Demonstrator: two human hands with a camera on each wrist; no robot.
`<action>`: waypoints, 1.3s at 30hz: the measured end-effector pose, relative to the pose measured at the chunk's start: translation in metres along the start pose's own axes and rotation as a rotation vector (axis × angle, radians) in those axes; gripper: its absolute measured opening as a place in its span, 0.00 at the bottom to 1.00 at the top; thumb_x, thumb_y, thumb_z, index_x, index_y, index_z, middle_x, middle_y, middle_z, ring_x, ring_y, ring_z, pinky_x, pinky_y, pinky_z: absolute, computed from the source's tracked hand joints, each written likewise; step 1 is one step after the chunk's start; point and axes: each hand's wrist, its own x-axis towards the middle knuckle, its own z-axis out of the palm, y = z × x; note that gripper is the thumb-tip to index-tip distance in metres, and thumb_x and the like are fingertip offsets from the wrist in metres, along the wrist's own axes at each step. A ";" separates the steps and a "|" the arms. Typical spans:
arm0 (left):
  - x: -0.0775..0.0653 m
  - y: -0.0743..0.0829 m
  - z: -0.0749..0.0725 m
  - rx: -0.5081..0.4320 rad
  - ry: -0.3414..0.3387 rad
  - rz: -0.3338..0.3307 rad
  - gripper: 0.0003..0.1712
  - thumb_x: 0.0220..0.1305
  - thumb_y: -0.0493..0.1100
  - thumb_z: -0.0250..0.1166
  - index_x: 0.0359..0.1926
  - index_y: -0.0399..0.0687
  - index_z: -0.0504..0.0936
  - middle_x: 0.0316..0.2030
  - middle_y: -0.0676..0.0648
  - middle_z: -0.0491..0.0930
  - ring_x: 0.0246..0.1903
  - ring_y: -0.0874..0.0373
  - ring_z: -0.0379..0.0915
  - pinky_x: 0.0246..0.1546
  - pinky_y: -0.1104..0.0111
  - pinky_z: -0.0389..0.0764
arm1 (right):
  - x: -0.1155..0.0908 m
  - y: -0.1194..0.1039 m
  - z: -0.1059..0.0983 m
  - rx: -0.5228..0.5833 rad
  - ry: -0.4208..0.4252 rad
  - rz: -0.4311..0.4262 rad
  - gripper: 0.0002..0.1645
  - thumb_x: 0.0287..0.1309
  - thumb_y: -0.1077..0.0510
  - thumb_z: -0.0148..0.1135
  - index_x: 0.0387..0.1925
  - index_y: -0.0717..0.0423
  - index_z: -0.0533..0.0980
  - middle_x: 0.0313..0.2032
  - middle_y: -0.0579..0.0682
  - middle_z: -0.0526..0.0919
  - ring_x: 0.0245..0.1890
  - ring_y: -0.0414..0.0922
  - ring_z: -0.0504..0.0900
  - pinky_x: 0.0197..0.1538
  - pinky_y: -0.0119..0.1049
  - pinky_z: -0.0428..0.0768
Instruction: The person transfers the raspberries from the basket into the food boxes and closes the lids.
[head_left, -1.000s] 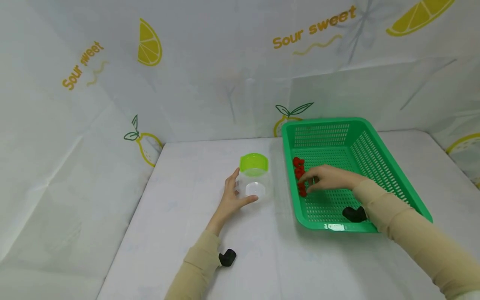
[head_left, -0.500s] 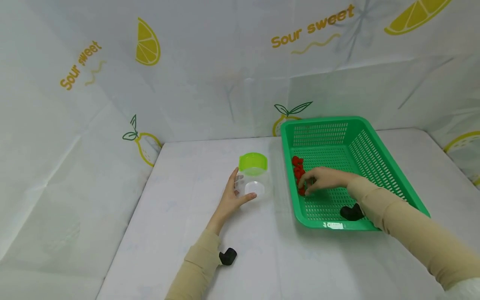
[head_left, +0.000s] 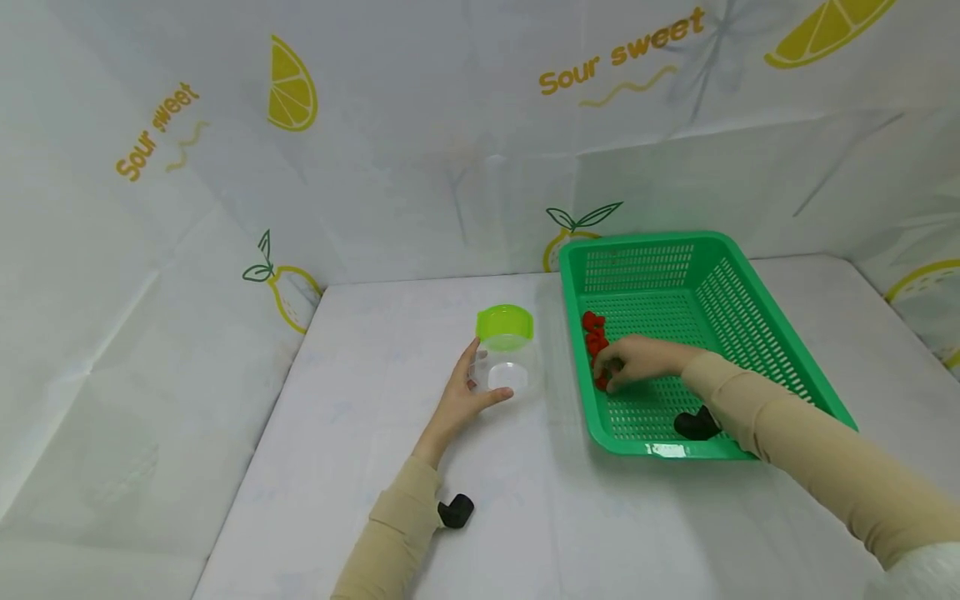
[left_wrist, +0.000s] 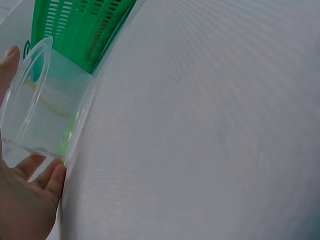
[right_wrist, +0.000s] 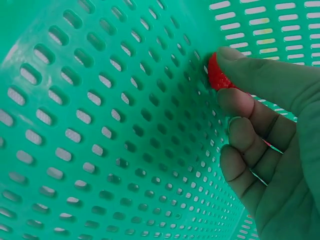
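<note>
My left hand curls round the near left side of a clear plastic container, thumb at its front and fingers along its side. A lime-green lid-like part shows at the container's far side. In the left wrist view the container's clear wall stands between thumb and fingers. Inside the green basket, my right hand reaches to the left wall. Its thumb and index finger pinch a red strawberry, partly hidden by the thumb; the other fingers are curled.
Several more red strawberries lie in a row along the basket's left wall. The basket stands right of the container on a white-covered table. A white sheet with lemon prints hangs behind. A black wrist device sits at my right cuff.
My right hand has moved slightly closer to the basket's left wall, its fingers drawing in on the strawberry. The left hand keeps its hold on the container. The head view shifts slightly.
</note>
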 end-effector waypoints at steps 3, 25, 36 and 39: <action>0.000 0.000 0.000 0.026 -0.011 -0.011 0.60 0.43 0.57 0.75 0.71 0.70 0.45 0.72 0.51 0.48 0.71 0.52 0.46 0.68 0.54 0.57 | 0.000 0.000 0.001 -0.005 -0.012 -0.002 0.10 0.51 0.59 0.66 0.38 0.53 0.79 0.24 0.44 0.73 0.26 0.39 0.67 0.30 0.31 0.66; 0.002 0.006 -0.006 0.160 -0.002 -0.062 0.56 0.40 0.62 0.75 0.68 0.78 0.51 0.67 0.47 0.61 0.57 0.48 0.66 0.57 0.53 0.69 | 0.001 -0.001 0.000 0.090 -0.071 0.037 0.10 0.47 0.59 0.68 0.33 0.50 0.77 0.23 0.44 0.72 0.26 0.40 0.68 0.32 0.33 0.67; 0.002 0.006 -0.006 0.133 -0.018 -0.067 0.56 0.39 0.62 0.75 0.67 0.79 0.51 0.69 0.47 0.59 0.64 0.47 0.62 0.61 0.52 0.67 | -0.010 -0.013 -0.011 0.153 -0.096 0.037 0.11 0.46 0.58 0.69 0.34 0.52 0.77 0.23 0.44 0.69 0.25 0.39 0.66 0.33 0.33 0.67; 0.002 0.005 -0.006 0.129 -0.024 -0.070 0.57 0.38 0.64 0.74 0.67 0.80 0.51 0.69 0.48 0.59 0.64 0.47 0.61 0.61 0.52 0.67 | -0.013 -0.014 -0.015 0.197 -0.101 0.038 0.12 0.47 0.57 0.69 0.35 0.52 0.77 0.22 0.45 0.69 0.24 0.39 0.66 0.33 0.33 0.67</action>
